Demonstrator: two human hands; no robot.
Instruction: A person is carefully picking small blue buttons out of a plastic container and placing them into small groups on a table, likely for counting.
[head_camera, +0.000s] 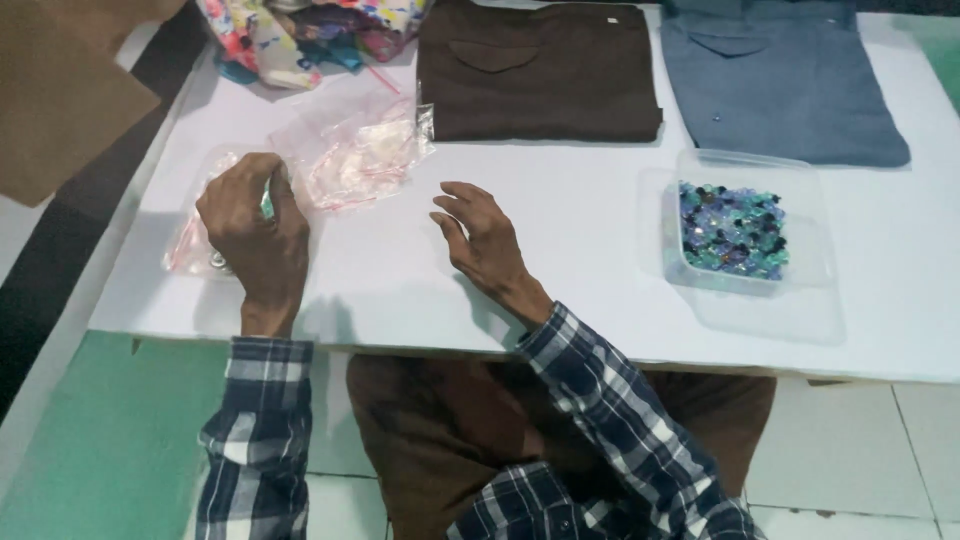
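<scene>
My left hand (250, 230) rests on the left side of the white table (560, 210), its fingers curled on a clear plastic bag (190, 245) with pink markings. A small metal piece shows under the hand. My right hand (483, 240) hovers over the middle of the table with its fingers spread and nothing in it. More clear plastic bags (355, 150) lie just beyond my left hand. A clear plastic box (745, 180) with several blue and green beads (732, 228) stands to the right of my right hand.
A folded brown shirt (540, 70) and a folded grey-blue shirt (780, 85) lie at the far edge. Colourful patterned cloth (300, 35) sits at the far left. A brown card (60, 95) leans at the left. My knees are under the near edge.
</scene>
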